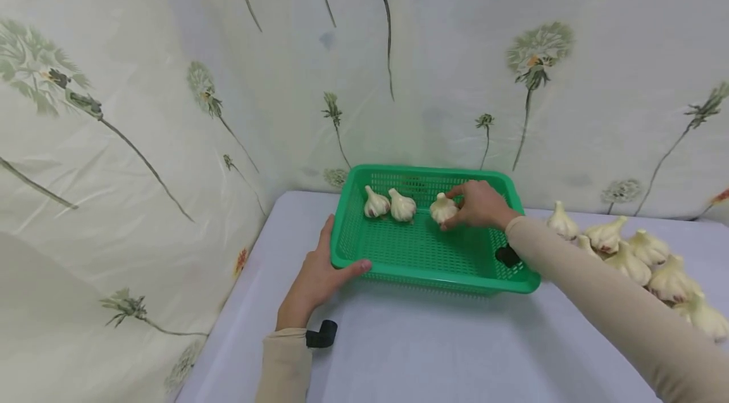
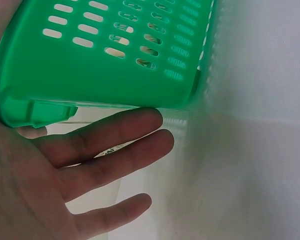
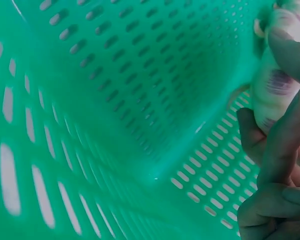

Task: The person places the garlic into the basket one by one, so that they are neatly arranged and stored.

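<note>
My right hand [image 1: 482, 204] reaches into a green plastic basket [image 1: 433, 278] and holds a garlic bulb [image 1: 441, 208] between thumb and fingers, low near the basket's floor. In the right wrist view the bulb [image 3: 275, 95] shows purple patches at the right edge. Two more garlic bulbs, one left [image 1: 376, 203] and one right [image 1: 402, 205], lie side by side in the basket's back left. At the front left corner my left hand [image 1: 319, 273] holds the basket, thumb over the rim. Its other fingers [image 2: 125, 155] extend, spread, along the outside.
A pile of several garlic bulbs [image 1: 629, 262] lies on the white-covered table [image 1: 421, 340] right of the basket, partly behind my right forearm. A flower-printed curtain [image 1: 444, 74] hangs behind the table and along its left side.
</note>
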`<act>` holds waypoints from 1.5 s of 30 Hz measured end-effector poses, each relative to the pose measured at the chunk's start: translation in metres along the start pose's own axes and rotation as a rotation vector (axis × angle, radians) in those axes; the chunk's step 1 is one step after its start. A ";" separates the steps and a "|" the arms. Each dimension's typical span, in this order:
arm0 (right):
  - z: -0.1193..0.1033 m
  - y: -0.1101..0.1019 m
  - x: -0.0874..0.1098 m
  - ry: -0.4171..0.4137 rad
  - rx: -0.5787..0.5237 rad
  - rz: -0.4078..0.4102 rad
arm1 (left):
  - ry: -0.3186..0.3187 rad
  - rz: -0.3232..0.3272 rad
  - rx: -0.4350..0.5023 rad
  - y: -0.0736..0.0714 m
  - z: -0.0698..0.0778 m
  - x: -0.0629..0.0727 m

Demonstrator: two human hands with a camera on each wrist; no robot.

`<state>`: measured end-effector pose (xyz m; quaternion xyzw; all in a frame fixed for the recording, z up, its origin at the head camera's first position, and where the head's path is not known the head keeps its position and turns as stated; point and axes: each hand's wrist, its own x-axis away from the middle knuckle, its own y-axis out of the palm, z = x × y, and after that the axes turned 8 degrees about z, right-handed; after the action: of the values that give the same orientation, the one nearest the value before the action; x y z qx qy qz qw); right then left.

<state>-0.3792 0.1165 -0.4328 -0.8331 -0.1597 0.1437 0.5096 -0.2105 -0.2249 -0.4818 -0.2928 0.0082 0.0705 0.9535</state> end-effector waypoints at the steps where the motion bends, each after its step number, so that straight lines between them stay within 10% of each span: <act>1: 0.002 0.002 -0.001 0.000 -0.003 0.004 | -0.002 0.000 -0.002 0.000 0.001 0.000; 45: -0.007 0.040 -0.022 0.028 0.310 0.004 | -0.010 0.001 -0.026 -0.002 0.002 -0.001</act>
<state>-0.3915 0.0851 -0.4638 -0.7466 -0.1266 0.1559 0.6342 -0.2116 -0.2250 -0.4789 -0.3049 0.0028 0.0724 0.9496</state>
